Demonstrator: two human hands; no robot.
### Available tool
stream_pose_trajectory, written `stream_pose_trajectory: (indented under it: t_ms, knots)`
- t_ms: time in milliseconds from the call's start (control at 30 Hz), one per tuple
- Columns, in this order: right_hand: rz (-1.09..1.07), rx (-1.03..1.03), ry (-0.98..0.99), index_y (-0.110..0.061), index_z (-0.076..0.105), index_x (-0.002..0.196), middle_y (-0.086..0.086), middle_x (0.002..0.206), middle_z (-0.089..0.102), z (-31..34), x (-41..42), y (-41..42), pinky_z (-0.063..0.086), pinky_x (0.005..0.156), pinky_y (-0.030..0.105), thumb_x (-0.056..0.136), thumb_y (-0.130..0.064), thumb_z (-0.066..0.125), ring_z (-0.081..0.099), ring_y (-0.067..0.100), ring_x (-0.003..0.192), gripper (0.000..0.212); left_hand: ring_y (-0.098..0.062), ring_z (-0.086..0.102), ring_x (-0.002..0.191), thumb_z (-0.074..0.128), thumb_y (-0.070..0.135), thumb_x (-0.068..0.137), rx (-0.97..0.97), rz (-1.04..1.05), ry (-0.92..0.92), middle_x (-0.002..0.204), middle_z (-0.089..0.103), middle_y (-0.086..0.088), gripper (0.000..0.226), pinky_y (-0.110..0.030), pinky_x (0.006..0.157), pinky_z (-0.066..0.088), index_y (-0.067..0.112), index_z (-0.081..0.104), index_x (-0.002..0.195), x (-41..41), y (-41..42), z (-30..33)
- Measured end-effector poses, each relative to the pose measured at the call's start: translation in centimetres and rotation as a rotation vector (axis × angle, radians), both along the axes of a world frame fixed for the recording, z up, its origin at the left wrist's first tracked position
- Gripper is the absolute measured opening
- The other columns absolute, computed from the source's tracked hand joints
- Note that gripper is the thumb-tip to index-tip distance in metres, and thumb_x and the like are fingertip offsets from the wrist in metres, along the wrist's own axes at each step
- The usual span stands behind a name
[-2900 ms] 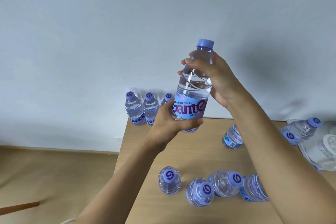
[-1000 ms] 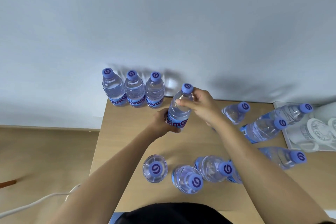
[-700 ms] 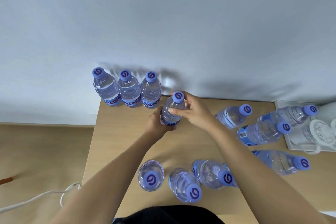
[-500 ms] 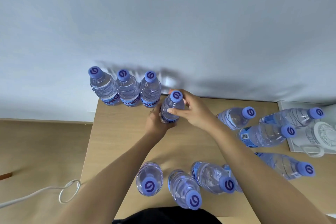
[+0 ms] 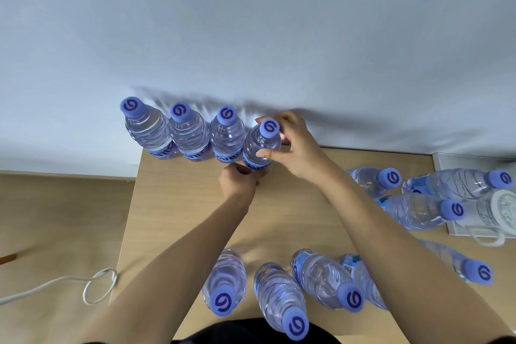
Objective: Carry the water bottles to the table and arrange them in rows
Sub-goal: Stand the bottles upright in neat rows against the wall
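- Against the wall, at the back edge of the table: three standing bottles in a row, caps up, shoulders just about touching.
- Just to the right of them, a fourth bottle, upright or nearly so, close beside the third; whether its base sits flat on the wood cannot be told.
- Right hand curled round that bottle's shoulder and neck, thumb in front, fingers behind the cap.
- Left hand low at the bottle's foot, fingers curled in against the label; looks like a light pinch at the base.
- Nearer the body, loose bottles standing at the front edge and more at the right, beside a white tray.
- Off the table, a white cable looped on the floor.
- Judged step: seating the fourth bottle in line.
- To do it well: press the base flat first, nudge it snug to its neighbour without tipping the row, square it to the wall, then let go top hand last.
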State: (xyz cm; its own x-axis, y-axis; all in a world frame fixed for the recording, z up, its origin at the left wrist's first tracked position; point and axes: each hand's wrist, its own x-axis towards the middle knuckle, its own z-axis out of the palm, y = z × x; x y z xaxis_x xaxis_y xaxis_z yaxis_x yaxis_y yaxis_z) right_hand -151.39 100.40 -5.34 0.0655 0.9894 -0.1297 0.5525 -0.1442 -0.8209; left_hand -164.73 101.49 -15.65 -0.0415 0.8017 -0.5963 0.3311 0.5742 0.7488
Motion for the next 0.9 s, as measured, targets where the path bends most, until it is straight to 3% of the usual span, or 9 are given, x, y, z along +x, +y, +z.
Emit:
stream_pose_trajectory:
  t_ms: [100, 233, 300, 400, 500, 600, 700, 767, 900]
  knots:
    - [-0.032, 0.052, 0.046, -0.026, 0.058, 0.126, -0.009, 0.116, 0.047, -0.5, 0.1, 0.0, 0.042, 0.095, 0.025, 0.080, -0.015, 0.081, 0.043, 0.018, 0.119, 0.052, -0.003, 0.050, 0.039, 0.094, 0.027, 0.055, -0.035, 0.044, -0.033, 0.049, 0.064, 0.004, 0.040, -0.011, 0.037, 0.037, 0.015, 0.056, 0.058, 0.4, 0.3, 0.2]
    - [-0.096, 0.114, 0.086, -0.040, 0.048, 0.113, -0.029, 0.112, 0.051, -0.7, 0.0, 0.0, 0.044, 0.097, 0.027, 0.078, -0.019, 0.078, 0.048, 0.020, 0.117, 0.051, -0.016, 0.060, 0.053, 0.094, 0.024, 0.056, -0.086, 0.105, -0.073, 0.050, 0.065, 0.005, 0.038, -0.018, 0.049, 0.046, 0.014, 0.057, 0.058, 1.1, 0.8, 0.7]
    - [-0.129, 0.134, 0.072, -0.037, 0.046, 0.112, -0.025, 0.113, 0.051, -1.0, 0.0, 0.3, 0.044, 0.099, 0.029, 0.077, -0.020, 0.079, 0.051, 0.021, 0.116, 0.052, -0.016, 0.061, 0.054, 0.094, 0.023, 0.055, -0.102, 0.134, -0.089, 0.053, 0.066, 0.004, 0.037, -0.018, 0.049, 0.046, 0.013, 0.059, 0.060, 1.3, 1.1, 0.8]
    - [-0.189, 0.100, 0.092, -0.035, 0.041, 0.109, -0.006, 0.117, 0.055, -1.5, 0.0, 0.5, 0.046, 0.102, 0.033, 0.075, -0.020, 0.083, 0.053, 0.015, 0.112, 0.056, -0.018, 0.061, 0.057, 0.093, 0.022, 0.057, -0.114, 0.160, -0.104, 0.056, 0.067, 0.002, 0.035, -0.021, 0.054, 0.048, 0.013, 0.060, 0.062, 1.5, 1.0, 0.8]
    - [-0.228, 0.106, 0.078, -0.026, 0.042, 0.107, -0.008, 0.112, 0.058, -1.8, 0.1, 0.2, 0.048, 0.101, 0.035, 0.073, -0.021, 0.086, 0.055, 0.013, 0.107, 0.056, -0.020, 0.062, 0.061, 0.091, 0.019, 0.063, -0.159, 0.154, -0.130, 0.061, 0.065, 0.001, 0.034, -0.025, 0.060, 0.053, 0.013, 0.058, 0.071, 1.6, 0.7, 1.1]
    - [-0.241, 0.121, -0.015, -0.019, 0.046, 0.102, -0.002, 0.108, 0.059, -1.7, 0.3, 0.0, 0.048, 0.090, 0.029, 0.071, -0.027, 0.088, 0.056, 0.015, 0.101, 0.053, -0.022, 0.060, 0.066, 0.084, 0.006, 0.071, -0.323, 0.048, -0.224, 0.076, 0.065, -0.007, 0.035, -0.035, 0.079, 0.058, 0.010, 0.055, 0.090, 1.4, 0.4, 1.8]
    - [-0.221, 0.120, -0.076, -0.015, 0.054, 0.102, 0.000, 0.106, 0.062, -1.1, 0.9, -0.6, 0.043, 0.084, 0.019, 0.074, -0.029, 0.087, 0.057, 0.013, 0.099, 0.046, -0.021, 0.060, 0.075, 0.079, 0.001, 0.077, -0.435, -0.165, -0.329, 0.094, 0.067, -0.014, 0.040, -0.033, 0.084, 0.056, 0.005, 0.053, 0.107, 1.0, -0.3, 3.0]
    - [-0.225, 0.122, -0.074, -0.014, 0.060, 0.104, -0.003, 0.107, 0.064, -0.1, 1.6, -1.2, 0.040, 0.084, 0.010, 0.078, -0.028, 0.084, 0.057, 0.008, 0.100, 0.039, -0.020, 0.061, 0.081, 0.078, 0.005, 0.080, -0.417, -0.302, -0.338, 0.096, 0.066, -0.012, 0.037, -0.032, 0.087, 0.054, 0.006, 0.055, 0.108, 0.8, -0.7, 3.9]
    - [-0.272, 0.120, -0.168, -0.013, 0.065, 0.105, -0.005, 0.108, 0.066, 2.6, 3.9, -3.1, 0.038, 0.088, 0.009, 0.084, -0.024, 0.078, 0.055, 0.002, 0.100, 0.028, -0.019, 0.062, 0.089, 0.075, 0.013, 0.084, -0.287, -0.489, -0.329, 0.097, 0.064, -0.010, 0.030, -0.034, 0.093, 0.051, 0.009, 0.057, 0.107, 1.3, -0.8, 6.2]
